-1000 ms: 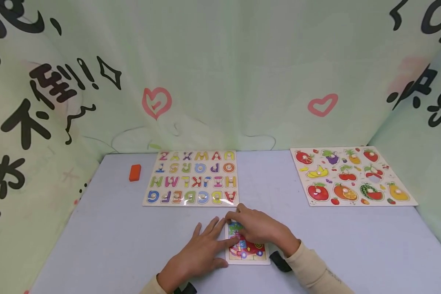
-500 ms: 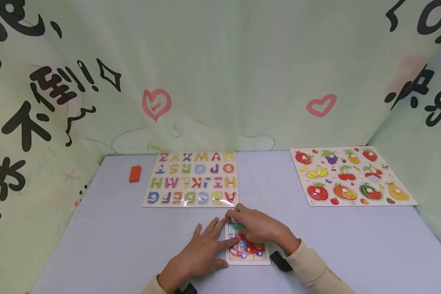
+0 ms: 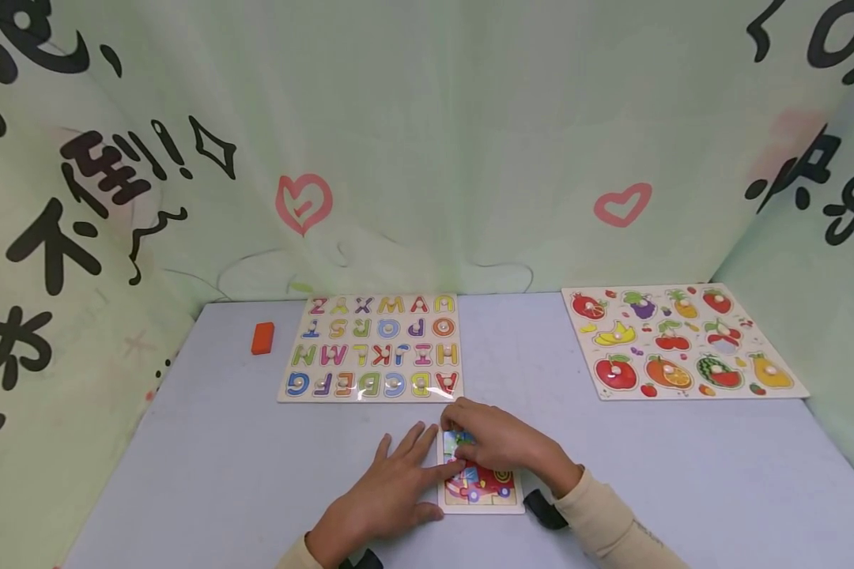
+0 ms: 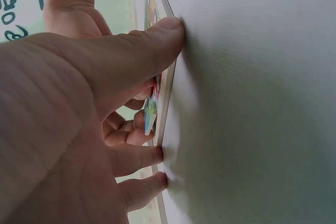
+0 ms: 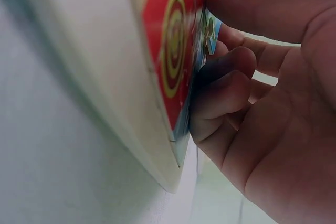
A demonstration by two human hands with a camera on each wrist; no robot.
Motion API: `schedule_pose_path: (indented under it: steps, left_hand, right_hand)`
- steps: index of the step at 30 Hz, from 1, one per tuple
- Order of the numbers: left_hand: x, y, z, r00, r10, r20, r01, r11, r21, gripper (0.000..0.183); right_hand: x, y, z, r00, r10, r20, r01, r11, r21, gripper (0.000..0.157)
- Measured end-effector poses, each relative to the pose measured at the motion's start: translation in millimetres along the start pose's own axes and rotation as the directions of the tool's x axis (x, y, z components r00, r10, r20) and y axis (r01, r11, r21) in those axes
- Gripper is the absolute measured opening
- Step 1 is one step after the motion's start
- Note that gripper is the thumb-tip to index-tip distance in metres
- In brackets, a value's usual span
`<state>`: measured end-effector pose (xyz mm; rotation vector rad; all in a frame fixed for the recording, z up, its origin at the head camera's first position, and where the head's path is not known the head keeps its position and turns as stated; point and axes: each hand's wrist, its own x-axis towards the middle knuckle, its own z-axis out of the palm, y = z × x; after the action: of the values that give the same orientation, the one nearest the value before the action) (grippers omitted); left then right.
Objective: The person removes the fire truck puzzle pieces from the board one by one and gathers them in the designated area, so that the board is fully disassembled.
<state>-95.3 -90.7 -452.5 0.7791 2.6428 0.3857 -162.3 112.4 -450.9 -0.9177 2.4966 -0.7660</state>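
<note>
A small jigsaw puzzle board (image 3: 480,507) with a red car picture lies on the table in front of the person. The left hand (image 3: 391,482) spreads over its left side, with the thumb by the near corner and the index finger reaching across the picture. Over the far part of the board, the right hand (image 3: 498,438) pinches a puzzle piece (image 4: 150,111) between thumb and fingers. In the left wrist view this blue and green piece stands tilted up from the board. The right wrist view shows the piece (image 5: 212,32) behind the thumb, with the other fingers curled close over the board.
An alphabet board (image 3: 370,348) lies just beyond the hands. Farther right is a fruit board (image 3: 683,340), and an orange block (image 3: 262,337) sits at the back left. A printed green curtain (image 3: 427,142) surrounds the white table (image 3: 221,474).
The right hand's fingertips have shifted slightly right and toward the person, drawing back from the board's far left corner. The left hand has stayed in place.
</note>
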Motion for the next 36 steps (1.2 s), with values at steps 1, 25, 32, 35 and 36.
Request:
schedule_pose_path:
  steps: [1,25,32,35,36]
  left_hand:
    - [0.1,0.0,0.0,1.000,0.000,-0.001,0.000,1.000,0.001,0.061]
    - [-0.4,0.8,-1.7,1.000,-0.006,0.009,0.006,1.000,-0.003,0.062]
    - [0.0,1.9,-1.3,1.000,-0.024,0.014,0.024,1.000,-0.012,0.060]
    - [0.2,2.7,-0.9,0.999,-0.031,0.010,0.031,0.999,-0.019,0.062]
    - [-0.1,2.8,-0.8,0.999,-0.032,0.007,0.032,0.999,-0.021,0.062]
  right_hand:
    - [0,0,0.3,1.000,0.000,0.000,0.000,1.000,-0.006,0.024]
    - [3,4,-2.3,0.995,-0.094,-0.015,0.095,0.991,0.099,0.017]
    - [-6,16,-26.2,0.999,-0.051,-0.014,0.053,0.978,0.201,0.010]
    - [-14,31,-41.0,0.998,-0.003,-0.056,0.014,0.980,0.200,0.010]
    - [-16,37,-45.3,0.997,0.019,-0.072,-0.005,0.981,0.196,0.011]
